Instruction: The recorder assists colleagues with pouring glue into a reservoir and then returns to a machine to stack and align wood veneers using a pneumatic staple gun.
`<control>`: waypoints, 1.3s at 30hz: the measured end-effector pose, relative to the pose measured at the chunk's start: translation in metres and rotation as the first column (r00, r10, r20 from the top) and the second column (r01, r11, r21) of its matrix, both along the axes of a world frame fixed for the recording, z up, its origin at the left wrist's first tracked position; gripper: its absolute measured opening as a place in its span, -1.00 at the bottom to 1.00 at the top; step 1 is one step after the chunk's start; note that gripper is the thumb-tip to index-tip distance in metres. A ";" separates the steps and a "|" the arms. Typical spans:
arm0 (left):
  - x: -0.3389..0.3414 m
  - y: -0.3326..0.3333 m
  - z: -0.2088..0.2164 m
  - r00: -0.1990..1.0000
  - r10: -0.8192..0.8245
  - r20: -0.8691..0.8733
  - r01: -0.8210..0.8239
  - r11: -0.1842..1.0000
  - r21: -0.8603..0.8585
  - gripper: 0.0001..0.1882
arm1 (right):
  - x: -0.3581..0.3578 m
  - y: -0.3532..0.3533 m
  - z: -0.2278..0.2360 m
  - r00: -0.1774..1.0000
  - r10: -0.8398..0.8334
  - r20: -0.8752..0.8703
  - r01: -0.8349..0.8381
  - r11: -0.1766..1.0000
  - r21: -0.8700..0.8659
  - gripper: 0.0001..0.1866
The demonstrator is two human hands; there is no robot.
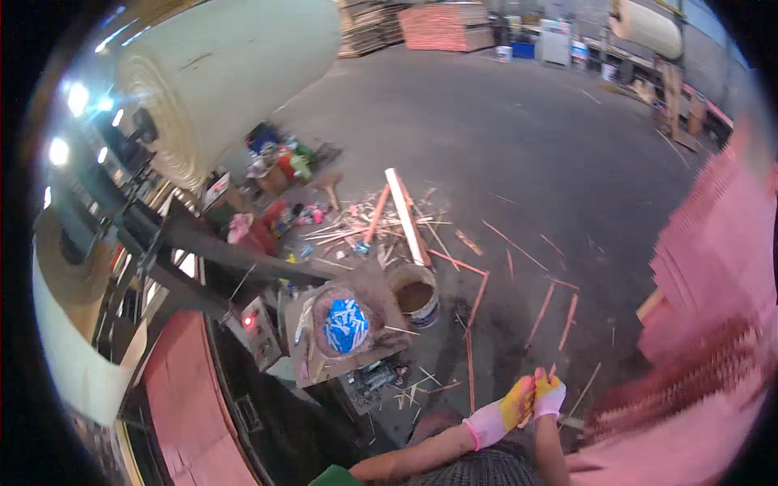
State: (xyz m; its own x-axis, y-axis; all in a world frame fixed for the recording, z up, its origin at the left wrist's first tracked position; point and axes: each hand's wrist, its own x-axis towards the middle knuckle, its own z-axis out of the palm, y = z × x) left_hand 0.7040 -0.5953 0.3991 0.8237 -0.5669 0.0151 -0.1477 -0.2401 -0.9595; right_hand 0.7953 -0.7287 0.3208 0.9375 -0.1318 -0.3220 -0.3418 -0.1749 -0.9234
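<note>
Near the lower edge, right of the middle, my two gloved hands meet in front of my body. My left hand [510, 411], in a white and yellow glove with a pink cuff, is closed, its fingers pressed against the other hand. My right hand [549, 397], in a similar glove, is closed too. A narrow pinkish tip [553, 371] sticks up above the right glove; whether it is a wood strip or part of the glove is too small to tell. Whatever lies between the fingers is hidden.
A small stand [381, 287] holds a round dish [316, 328] of blue and white pieces. Beside it stands a bucket [415, 304]. Wood strips [476, 324] litter the floor. Stacked pink sheets [705, 259] rise at right; machinery [235, 259] with a huge roll [243, 65] fills the left.
</note>
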 end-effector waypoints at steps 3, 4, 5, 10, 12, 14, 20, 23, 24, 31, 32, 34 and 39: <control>0.054 0.005 -0.020 0.966 0.055 0.253 -0.164 0.886 0.434 -0.46 | 0.074 0.020 -0.014 0.997 0.051 -0.056 -0.043 0.989 0.140 -0.62; 0.071 0.012 -0.033 0.929 0.011 0.370 -0.260 0.732 0.630 -0.45 | 0.096 0.032 -0.019 0.994 0.058 -0.095 -0.036 0.974 0.225 -0.62; 0.095 0.019 -0.026 0.927 0.033 0.374 -0.280 0.725 0.629 -0.45 | 0.123 0.034 -0.034 0.992 0.082 -0.091 -0.060 0.973 0.225 -0.62; 0.262 0.086 -0.038 0.957 0.105 0.270 -0.254 0.753 0.608 -0.44 | 0.292 0.080 0.002 0.680 0.525 -0.512 0.185 0.553 0.813 -0.23; 0.332 0.128 -0.062 0.879 -0.168 0.446 -0.406 0.226 0.885 -0.42 | 0.344 0.121 0.063 0.729 0.526 -0.437 0.041 0.603 0.796 -0.17; 0.407 0.180 -0.066 0.822 -0.330 0.465 -0.513 -0.073 0.855 -0.42 | 0.414 0.151 0.059 0.882 0.326 -0.341 0.050 0.655 0.754 -0.19; 0.600 0.330 -0.036 0.996 -0.076 0.043 -0.086 -0.944 0.318 -0.41 | 0.640 0.186 0.140 0.969 0.244 -0.043 -0.124 0.629 0.768 -0.43; 0.721 0.383 -0.038 0.992 -0.099 0.078 -0.113 -0.969 0.218 -0.40 | 0.699 0.265 0.176 0.866 0.500 0.025 -0.300 0.479 0.825 -0.40; 0.755 0.400 -0.035 0.989 -0.143 0.036 -0.147 -0.965 0.216 -0.39 | 0.714 0.296 0.179 0.783 0.617 0.078 -0.383 0.380 0.842 -0.41; 0.934 0.474 0.069 0.940 -0.223 0.257 -0.302 -0.893 0.332 -0.40 | 0.911 0.458 0.122 0.585 0.808 0.074 -0.400 0.207 0.893 -0.48; 0.958 0.493 0.073 0.931 -0.225 0.287 -0.315 -0.893 0.321 -0.37 | 0.944 0.477 0.122 0.537 0.843 0.026 -0.335 0.184 0.924 -0.48; 1.006 0.530 0.078 0.921 -0.236 0.309 -0.327 -0.901 0.287 -0.35 | 0.996 0.520 0.135 0.464 0.880 0.099 -0.324 0.065 0.944 -0.46; 1.112 0.630 0.095 0.936 -0.157 0.315 -0.294 -0.840 0.457 -0.41 | 1.111 0.636 0.170 0.274 0.961 0.042 -0.330 0.053 0.942 -0.37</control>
